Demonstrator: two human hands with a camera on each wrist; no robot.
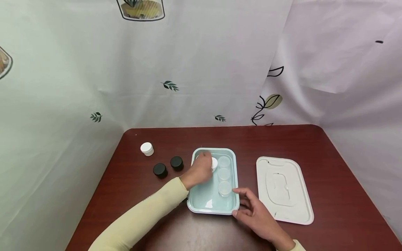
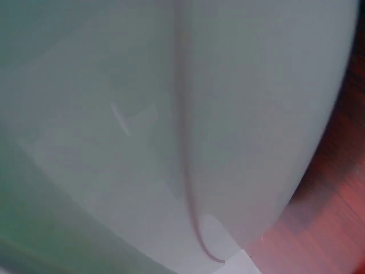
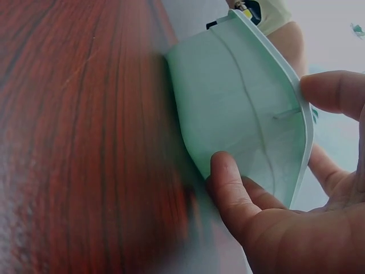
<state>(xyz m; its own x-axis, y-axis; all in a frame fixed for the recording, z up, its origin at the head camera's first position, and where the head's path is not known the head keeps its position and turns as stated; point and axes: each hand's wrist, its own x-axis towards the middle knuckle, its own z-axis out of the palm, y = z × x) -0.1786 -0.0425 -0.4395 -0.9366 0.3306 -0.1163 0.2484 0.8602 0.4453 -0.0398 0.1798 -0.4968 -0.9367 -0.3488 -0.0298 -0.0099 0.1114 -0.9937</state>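
Observation:
A pale green tray (image 1: 204, 205) stands on the table. My left hand (image 1: 201, 169) is inside its far left part, fingers bent downward. A white lidded jar (image 1: 215, 164) shows just right of that hand, partly covered by it; whether the fingers hold anything is hidden. Several clear round cups (image 1: 224, 188) form a column along the tray's right side. My right hand (image 1: 255, 216) holds the tray's near right side, with fingertips (image 3: 223, 165) against the outer wall and others at the rim. The left wrist view shows only the blurred tray wall (image 2: 256, 114).
Left of the tray stand two black-lidded jars, one nearer (image 1: 160, 170) and one farther (image 1: 177, 163). Another white jar (image 1: 147, 149) is behind them. A white tray lid (image 1: 284, 190) lies flat to the right. Patterned cloth (image 1: 201, 69) hangs behind the dark red table (image 1: 245, 139).

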